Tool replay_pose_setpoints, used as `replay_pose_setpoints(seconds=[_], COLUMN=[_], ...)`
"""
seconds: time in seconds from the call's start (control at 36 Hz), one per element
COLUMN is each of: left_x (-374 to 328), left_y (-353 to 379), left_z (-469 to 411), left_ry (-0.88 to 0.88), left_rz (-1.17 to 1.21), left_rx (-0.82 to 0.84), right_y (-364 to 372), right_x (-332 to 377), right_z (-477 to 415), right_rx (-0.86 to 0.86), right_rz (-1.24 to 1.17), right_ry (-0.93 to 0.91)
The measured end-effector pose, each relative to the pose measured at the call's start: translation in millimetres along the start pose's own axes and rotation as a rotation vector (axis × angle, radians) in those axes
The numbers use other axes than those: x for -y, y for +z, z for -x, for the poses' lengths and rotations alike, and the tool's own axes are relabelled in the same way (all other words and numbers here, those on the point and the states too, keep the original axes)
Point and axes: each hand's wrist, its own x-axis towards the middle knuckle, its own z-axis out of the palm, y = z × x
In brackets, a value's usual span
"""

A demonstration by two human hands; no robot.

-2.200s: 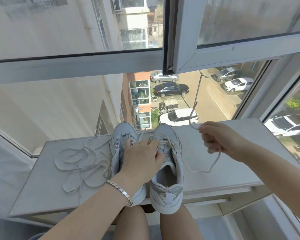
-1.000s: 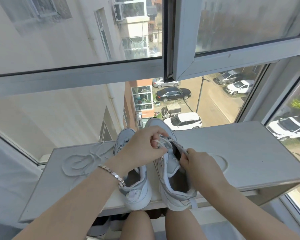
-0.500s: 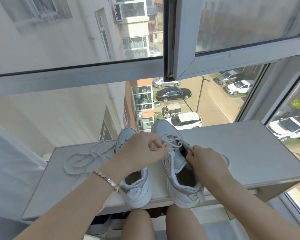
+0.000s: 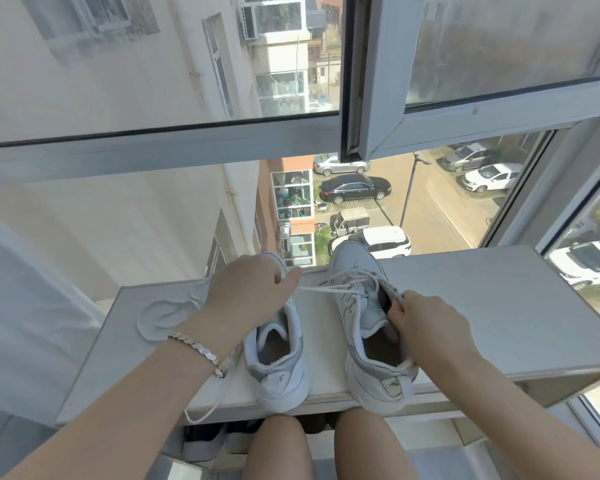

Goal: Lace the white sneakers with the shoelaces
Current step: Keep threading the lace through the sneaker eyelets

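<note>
— How far along am I?

— Partway through the first shoe, I'd judge. The right sneaker on the worktop has its shoelace crossed through the toe-end eyelets. Your left grip pinches one end, drawn out sideways. Your right grip pinches the other by the tongue.

— What's left?

— The upper eyelets, then the left sneaker, which looks unlaced. Its spare lace lies just beside it.
</note>
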Motion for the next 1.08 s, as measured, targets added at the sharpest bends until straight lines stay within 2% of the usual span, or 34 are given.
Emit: replay_pose_setpoints(seconds=[0.06, 0.08, 0.17, 0.19, 0.31, 0.39, 0.44, 0.5, 0.64, 0.81, 0.89, 0.94, 0.97, 1.06, 1.08], left_x=[1.1, 1.9, 3.3, 4.9, -3.7, -16.8, -29.5, -41.9, -57.4, -60.9, -58.8, -56.8, -56.8, -54.7, -51.7], left_y=[-0.1, 0.5, 1.4, 3.8, 17.5, 28.6, 33.5, 39.8, 48.6, 52.0, 56.4, 53.5, 48.9, 30.8, 25.0], left_z=[-2.9, -5.8, -16.0, -19.4, -15.6, -11.2, -10.4, -9.2, -13.0, -19.8, -20.8, -20.1, -19.4, -18.5, -19.1], left_ry=[-0.047, -0.105, -0.354, -0.402, -0.269, 0.015, 0.211, 0.308, 0.273, 0.180, 0.207, 0.178, 0.103, -0.226, -0.275], left_rz=[0.042, 0.179, 0.820, 0.893, 0.566, 0.384, 0.309, 0.245, 0.092, 0.029, -0.007, 0.153, 0.356, 1.334, 1.610], left_rx=[-0.089, -0.117, -0.175, -0.192, -0.137, -0.145, -0.058, 0.092, 0.243, 0.258, 0.223, 0.211, 0.229, 0.316, 0.325], right_y=[-0.2, -0.7, -0.8, -0.6, -0.3, 0.3, 0.7, 1.2, 1.5, 3.9, 4.3, 4.7, 4.9, 5.7, 6.1], right_x=[0.9, 1.1, -0.7, -1.3, 0.2, 3.7, 5.3, 6.3, 8.3, 7.9, 6.6, 4.5, 3.2, 2.6, 3.1], right_z=[0.1, 0.2, -0.1, 0.4, 2.9, 4.3, 6.1, 8.4, 10.4, 8.3, 8.0, 8.0, 8.1, 8.2, 8.1], right_rx=[-0.002, 0.000, 0.006, 0.004, -0.014, -0.028, -0.019, -0.007, 0.013, 0.011, 0.009, 0.007, 0.003, -0.015, -0.021], right_rz=[0.014, 0.019, 0.014, 0.016, 0.045, 0.079, 0.104, 0.126, 0.167, 0.186, 0.163, 0.142, 0.134, 0.132, 0.141], right_ry=[0.001, 0.004, 0.010, 0.009, 0.012, -0.011, -0.039, -0.064, -0.110, -0.128, -0.125, -0.125, -0.125, -0.130, -0.132])
